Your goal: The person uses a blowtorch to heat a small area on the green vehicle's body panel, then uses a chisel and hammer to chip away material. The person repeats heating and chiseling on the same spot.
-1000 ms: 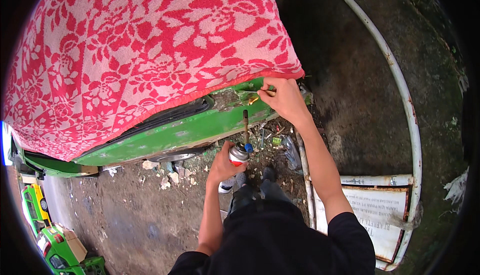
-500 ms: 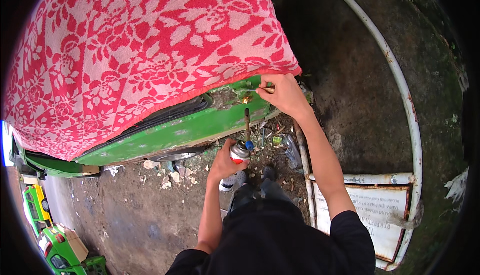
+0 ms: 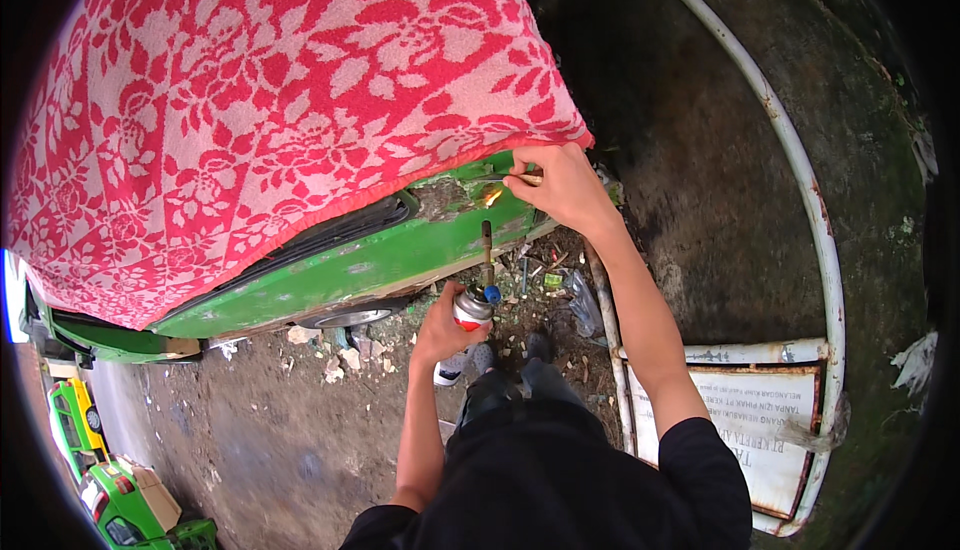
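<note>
My left hand is wrapped round the white and red can of a gas torch, which has a blue knob. Its metal nozzle points up toward the car, and an orange flame shows at the green panel. In my right hand, pinched by its short light handle, is a thin scraper. The blade lies against the panel just above the flame, beside a patch of stripped, flaking paint. The blade's exact shape is too small to make out.
A red and pink floral blanket covers the car's upper part. Paint flakes and rubble litter the ground by the wheel. To the right stands a rusty white pipe frame with a sign board. Other green vehicles are at lower left.
The flame at the panel looks larger and more orange. Both hands, with torch and scraper, sit slightly further left in the picture, as do the car and blanket.
</note>
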A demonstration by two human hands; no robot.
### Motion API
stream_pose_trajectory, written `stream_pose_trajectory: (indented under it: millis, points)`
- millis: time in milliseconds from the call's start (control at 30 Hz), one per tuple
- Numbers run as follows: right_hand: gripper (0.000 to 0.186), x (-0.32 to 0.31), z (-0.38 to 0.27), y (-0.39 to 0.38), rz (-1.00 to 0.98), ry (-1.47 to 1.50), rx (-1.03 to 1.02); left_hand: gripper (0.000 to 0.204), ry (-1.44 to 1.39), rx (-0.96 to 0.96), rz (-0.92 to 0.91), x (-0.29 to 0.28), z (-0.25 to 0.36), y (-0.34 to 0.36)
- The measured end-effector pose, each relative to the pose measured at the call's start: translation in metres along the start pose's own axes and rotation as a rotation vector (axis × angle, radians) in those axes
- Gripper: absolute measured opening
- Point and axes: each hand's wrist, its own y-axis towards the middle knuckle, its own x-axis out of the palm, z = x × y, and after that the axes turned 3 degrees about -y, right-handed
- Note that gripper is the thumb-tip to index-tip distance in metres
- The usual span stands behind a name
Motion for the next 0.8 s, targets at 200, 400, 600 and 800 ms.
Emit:
stream_pose_trajectory:
  millis: [200, 400, 600, 800]
  points:
    - [0.022, -0.007, -0.002, 0.001, -0.056, 0.002, 0.007, 0.075, 0.005, -0.002, 0.008, 0.001, -0.002, -0.004]
    - [0.022, -0.004, -0.01, 0.002, -0.077, -0.063, 0.063, 0.076, -0.004, 0.031, 0.016, 0.004, -0.008, -0.003]
    - [0.021, 0.003, 0.002, -0.003, -0.052, 0.006, 0.092, 0.076, 0.052, 0.008, 0.018, -0.001, -0.007, -0.006]
    - [0.022, -0.003, -0.002, -0.017, 0.01, 0.011, 0.107, 0.076, 0.04, -0.037, 0.02, -0.01, -0.006, -0.016]
